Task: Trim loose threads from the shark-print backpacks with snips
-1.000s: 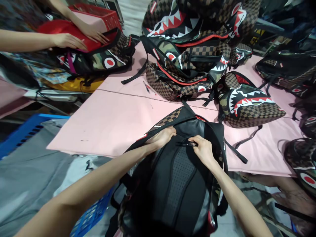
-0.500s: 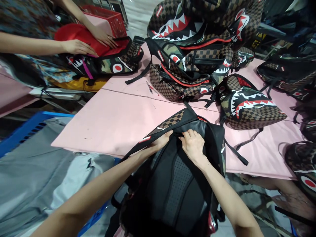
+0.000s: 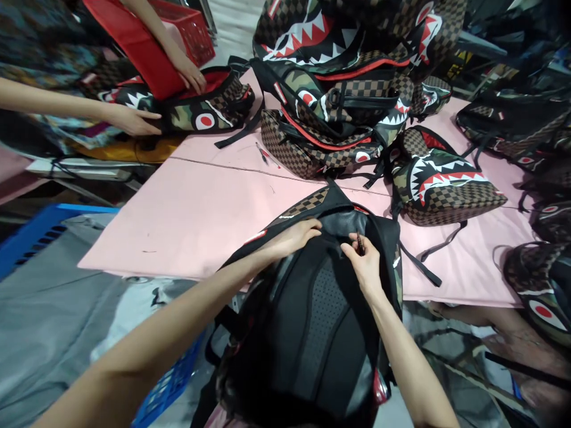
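A black backpack (image 3: 328, 309) leans against the near table edge, its padded, perforated back panel towards me. My left hand (image 3: 298, 238) is closed at the upper left of that panel, fingers pinched on the black fabric; part of the grip is hidden. Just right of it, over the bag's top, my right hand (image 3: 366, 261) pinches a small, slim dark object (image 3: 360, 242) whose kind I cannot make out. A checkered strip (image 3: 307, 205) shows on the bag's flap beyond my hands.
A pink-covered table (image 3: 214, 202) carries several shark-mouth backpacks (image 3: 450, 190), some stacked at the back (image 3: 312, 35). On the left a co-worker's hands (image 3: 134, 120) handle a red-lined bag (image 3: 205, 116). Below left stands a blue crate (image 3: 49, 220) with grey material (image 3: 49, 321).
My right hand has come away from the bag's top edge, slightly right, turning so a small dark object shows. My left hand has shifted slightly. The co-worker has lifted the red piece.
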`<action>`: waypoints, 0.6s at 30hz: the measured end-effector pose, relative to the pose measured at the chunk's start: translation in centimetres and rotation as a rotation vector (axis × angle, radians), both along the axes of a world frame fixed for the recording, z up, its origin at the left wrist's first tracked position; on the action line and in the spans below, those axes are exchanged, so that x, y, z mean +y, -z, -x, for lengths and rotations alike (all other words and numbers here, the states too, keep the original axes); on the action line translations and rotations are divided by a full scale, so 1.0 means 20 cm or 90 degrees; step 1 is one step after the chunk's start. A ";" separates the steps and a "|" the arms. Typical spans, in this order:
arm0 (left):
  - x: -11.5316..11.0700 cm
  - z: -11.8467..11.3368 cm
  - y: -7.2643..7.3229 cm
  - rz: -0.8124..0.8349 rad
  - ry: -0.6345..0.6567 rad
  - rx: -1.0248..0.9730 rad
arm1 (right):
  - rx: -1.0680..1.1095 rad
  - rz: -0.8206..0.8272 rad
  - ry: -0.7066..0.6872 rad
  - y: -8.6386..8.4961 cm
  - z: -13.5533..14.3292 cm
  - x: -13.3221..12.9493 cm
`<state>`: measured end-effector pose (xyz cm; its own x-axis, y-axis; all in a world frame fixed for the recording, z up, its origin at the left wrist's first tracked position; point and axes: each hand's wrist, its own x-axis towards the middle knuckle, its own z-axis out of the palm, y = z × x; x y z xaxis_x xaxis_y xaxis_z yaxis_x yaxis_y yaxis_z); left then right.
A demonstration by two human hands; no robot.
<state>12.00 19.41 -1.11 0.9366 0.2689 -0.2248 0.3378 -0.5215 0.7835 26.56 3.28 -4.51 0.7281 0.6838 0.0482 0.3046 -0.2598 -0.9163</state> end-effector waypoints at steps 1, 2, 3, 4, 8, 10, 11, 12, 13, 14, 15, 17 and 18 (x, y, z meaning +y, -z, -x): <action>-0.01 -0.05 0.01 -0.096 -0.037 -0.050 | -0.013 0.010 -0.001 0.02 -0.01 -0.04; -0.02 -0.09 0.04 -0.171 -0.035 -0.078 | -0.054 0.035 -0.020 0.03 -0.03 -0.09; -0.03 -0.13 0.06 -0.225 -0.008 -0.080 | -0.110 0.069 -0.046 0.03 -0.07 -0.14; -0.03 -0.16 0.08 -0.265 0.022 -0.067 | -0.167 0.109 -0.076 0.02 -0.11 -0.20; 0.01 -0.20 0.11 -0.262 0.097 -0.014 | -0.243 0.266 -0.201 -0.07 -0.37 -0.43; 0.04 -0.19 0.09 -0.165 0.126 -0.011 | -0.220 0.316 -0.253 -0.11 -0.46 -0.47; 0.05 -0.18 0.07 -0.103 0.128 -0.004 | -0.207 0.332 -0.269 -0.13 -0.49 -0.48; 0.06 -0.17 0.06 -0.043 0.118 0.011 | -0.189 0.340 -0.280 -0.14 -0.51 -0.47; 0.06 -0.15 0.04 0.012 0.101 0.032 | -0.167 0.340 -0.290 -0.14 -0.52 -0.45; 0.06 -0.13 0.03 0.055 0.075 0.056 | -0.143 0.331 -0.299 -0.14 -0.52 -0.43; 0.06 -0.11 0.03 0.079 0.044 0.075 | -0.119 0.312 -0.304 -0.14 -0.51 -0.40; 0.04 -0.06 0.04 0.053 -0.025 0.088 | -0.085 0.255 -0.296 -0.11 -0.48 -0.37; 0.03 -0.03 0.05 0.009 -0.062 0.074 | -0.076 0.227 -0.282 -0.10 -0.47 -0.37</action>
<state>12.70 19.95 -2.15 0.8738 0.3535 -0.3339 0.4747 -0.4712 0.7434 35.87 -4.17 -2.54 0.3719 0.9113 -0.1768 0.5505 -0.3699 -0.7485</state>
